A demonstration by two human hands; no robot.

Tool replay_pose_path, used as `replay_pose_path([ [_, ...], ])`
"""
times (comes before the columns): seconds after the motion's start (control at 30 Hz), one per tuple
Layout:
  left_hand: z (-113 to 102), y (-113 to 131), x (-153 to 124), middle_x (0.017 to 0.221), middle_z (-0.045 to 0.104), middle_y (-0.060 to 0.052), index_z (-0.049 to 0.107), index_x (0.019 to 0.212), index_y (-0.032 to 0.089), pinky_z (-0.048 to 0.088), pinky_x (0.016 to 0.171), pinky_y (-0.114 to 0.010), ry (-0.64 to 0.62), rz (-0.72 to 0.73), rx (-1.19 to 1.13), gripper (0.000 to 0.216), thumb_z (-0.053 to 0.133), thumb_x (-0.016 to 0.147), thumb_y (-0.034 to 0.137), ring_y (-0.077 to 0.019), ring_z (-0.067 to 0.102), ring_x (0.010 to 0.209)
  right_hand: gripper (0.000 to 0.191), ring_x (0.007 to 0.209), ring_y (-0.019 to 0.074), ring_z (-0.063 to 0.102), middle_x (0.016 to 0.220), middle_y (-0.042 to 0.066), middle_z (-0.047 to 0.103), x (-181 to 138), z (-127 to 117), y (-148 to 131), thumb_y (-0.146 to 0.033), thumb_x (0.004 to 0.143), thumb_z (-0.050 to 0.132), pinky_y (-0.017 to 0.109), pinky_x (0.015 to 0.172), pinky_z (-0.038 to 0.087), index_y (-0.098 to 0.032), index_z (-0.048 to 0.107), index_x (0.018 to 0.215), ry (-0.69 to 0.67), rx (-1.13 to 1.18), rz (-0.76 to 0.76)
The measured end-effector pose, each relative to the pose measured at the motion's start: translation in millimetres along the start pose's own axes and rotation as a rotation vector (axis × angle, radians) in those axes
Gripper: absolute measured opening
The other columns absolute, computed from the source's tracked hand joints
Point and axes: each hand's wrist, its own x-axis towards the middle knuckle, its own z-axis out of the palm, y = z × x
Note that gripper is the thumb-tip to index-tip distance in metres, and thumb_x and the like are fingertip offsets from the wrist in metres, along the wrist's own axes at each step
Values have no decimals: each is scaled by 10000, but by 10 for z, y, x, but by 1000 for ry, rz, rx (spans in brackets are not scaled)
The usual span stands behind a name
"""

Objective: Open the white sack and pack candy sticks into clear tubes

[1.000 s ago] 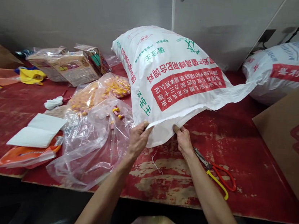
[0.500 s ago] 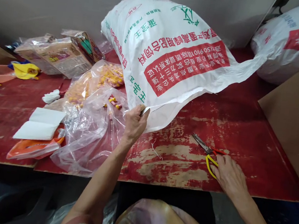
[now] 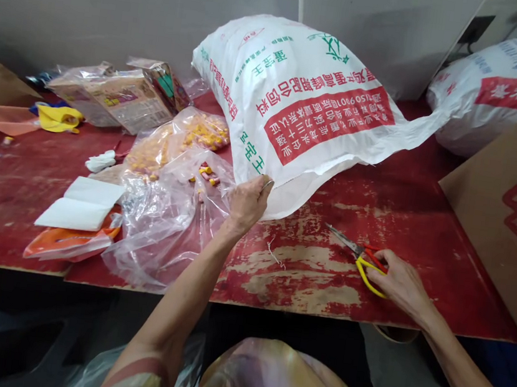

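One red table (image 3: 370,201): spans the scene, paint worn at its near middle.
White sack (image 3: 263,75): lies far centre on the table, printed side up.
Clear bag (image 3: 158,200): left of the sack, with small yellow-and-pink pieces (image 3: 208,175) inside.
Left hand (image 3: 248,203): pinches the sack's near left corner, grip closed.
Right hand (image 3: 401,283): near right, fingers closed around the scissors (image 3: 358,249) by their handles.
Scissors: blades point left and far, slightly apart from the sack.
White thread (image 3: 274,256): on the table, nearer than the sack.

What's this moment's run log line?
left hand: grips central sack by edge | right hand: holds scissors | nearby: clear plastic, red tabletop
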Motion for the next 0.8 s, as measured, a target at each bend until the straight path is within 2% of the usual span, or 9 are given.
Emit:
replay_pose_path([
  [0.07, 35, -22, -27, 674, 596, -6, 604, 777, 188, 262, 598, -242, 22, 33, -14, 210, 468, 915, 269, -135, 509, 621, 285, 633, 181, 588, 753, 22, 634, -12, -86, -100, -471, 755, 516, 260, 560, 383, -213, 522, 878, 62, 182, -95],
  [0.13, 68, -41, -49, 668, 592, -1, 596, 772, 191, 259, 587, -244, 46, 63, -25, 212, 464, 918, 271, -129, 505, 605, 325, 636, 178, 586, 775, 18, 630, 27, -204, -254, -507, 752, 531, 261, 559, 394, -219, 498, 898, 74, 192, -181],
  [0.33, 103, -74, -98, 688, 603, -6, 582, 784, 196, 290, 591, -250, 100, 138, -44, 224, 445, 932, 295, -133, 534, 628, 512, 866, 274, 607, 1014, 119, 605, 420, -525, -768, -614, 743, 572, 314, 620, 419, -189, 487, 1016, 112, -238, -429],
  [0.5, 124, -93, -114, 689, 597, -7, 573, 783, 195, 327, 612, -241, 116, 144, -93, 245, 429, 939, 317, -133, 548, 661, 590, 865, 285, 603, 995, 138, 592, 722, -592, -952, -707, 762, 508, 324, 616, 412, -168, 476, 1000, 61, -446, -461],
  [0.8, 145, -115, -93, 658, 554, 8, 546, 751, 192, 347, 610, -228, 148, 160, -179, 253, 430, 937, 319, -119, 526, 632, 635, 846, 278, 607, 968, 147, 582, 939, -601, -1017, -735, 777, 452, 328, 624, 408, -146, 470, 1014, 43, -512, -473],
])
